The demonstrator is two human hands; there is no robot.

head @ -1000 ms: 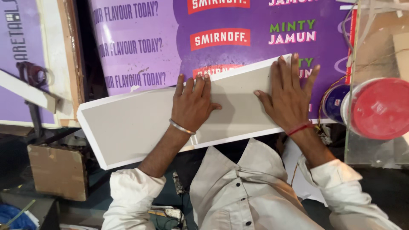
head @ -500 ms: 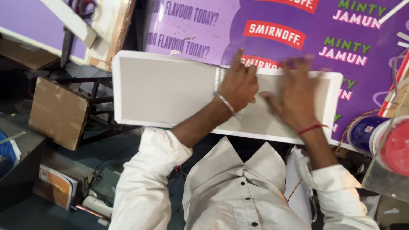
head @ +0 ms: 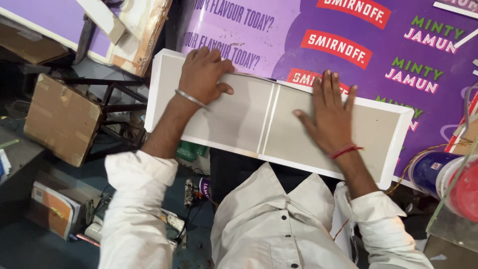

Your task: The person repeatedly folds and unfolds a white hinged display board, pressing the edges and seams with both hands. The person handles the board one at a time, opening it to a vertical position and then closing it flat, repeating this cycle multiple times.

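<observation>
White panel (head: 239,112) lies on our purple banner (head: 348,30); our left hand (head: 201,74) and right hand (head: 328,117) press it, fingers spread flat.

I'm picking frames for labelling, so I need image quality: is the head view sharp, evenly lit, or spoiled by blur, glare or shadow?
Head view: mostly sharp and evenly lit; the left hand and right hand on the long white panel show crisp edges, no motion blur; no strong glare on the purple banner; the floor clutter at lower left is dim; the red-lidded container at the right edge looks soft.
</observation>
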